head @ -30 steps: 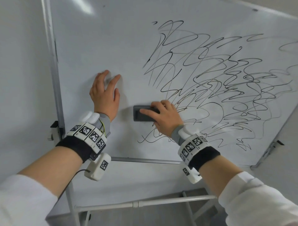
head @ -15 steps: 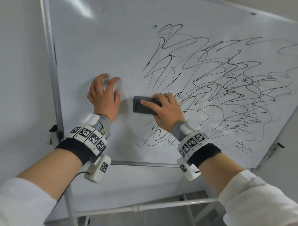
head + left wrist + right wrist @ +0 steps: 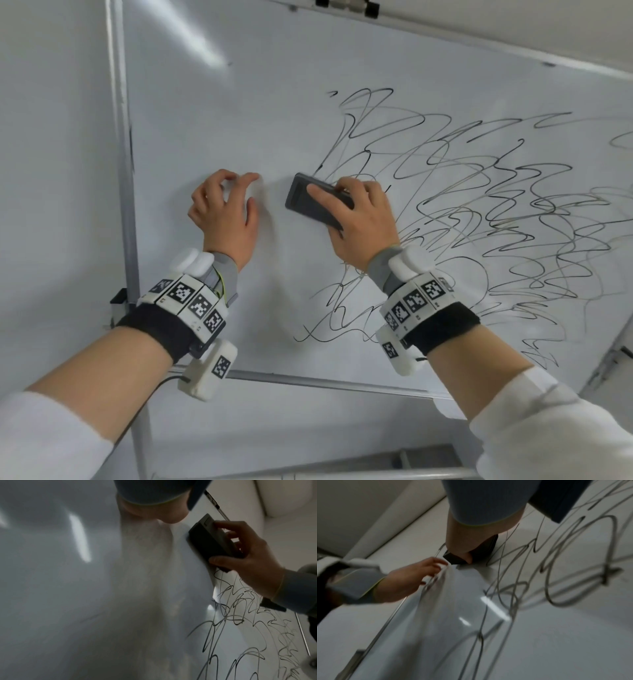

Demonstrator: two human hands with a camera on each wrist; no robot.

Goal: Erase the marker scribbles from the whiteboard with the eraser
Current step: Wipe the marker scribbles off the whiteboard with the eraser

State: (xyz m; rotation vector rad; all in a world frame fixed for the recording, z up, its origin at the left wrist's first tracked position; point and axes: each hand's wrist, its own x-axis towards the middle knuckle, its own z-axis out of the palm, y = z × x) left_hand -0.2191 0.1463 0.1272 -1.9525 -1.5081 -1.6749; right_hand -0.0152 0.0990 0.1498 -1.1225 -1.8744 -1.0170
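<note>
I've got the eraser (image 3: 317,202) gripped in my R hand (image 3: 363,222), flat on the whiteboard (image 3: 212,113) at the scribbles' (image 3: 479,205) left edge, L hand (image 3: 224,214) fingertips braced w/ nothing held; looks light, rigid, prob best held by its long sides.

Looks like office or meeting room, possibly classroom; cannot tell which. Large whiteboard (image 3: 212,113) with metal frame, mounted on tubular stand (image 3: 308,474) showing below board's bottom edge. Black marker scribbles (image 3: 479,205) covering board's right half. Plain white wall (image 3: 51,171) left of board, pale ceiling or upper wall above board's top edge. Black clips (image 3: 346,7) on board's top rail. No furniture visible beyond board.
</note>
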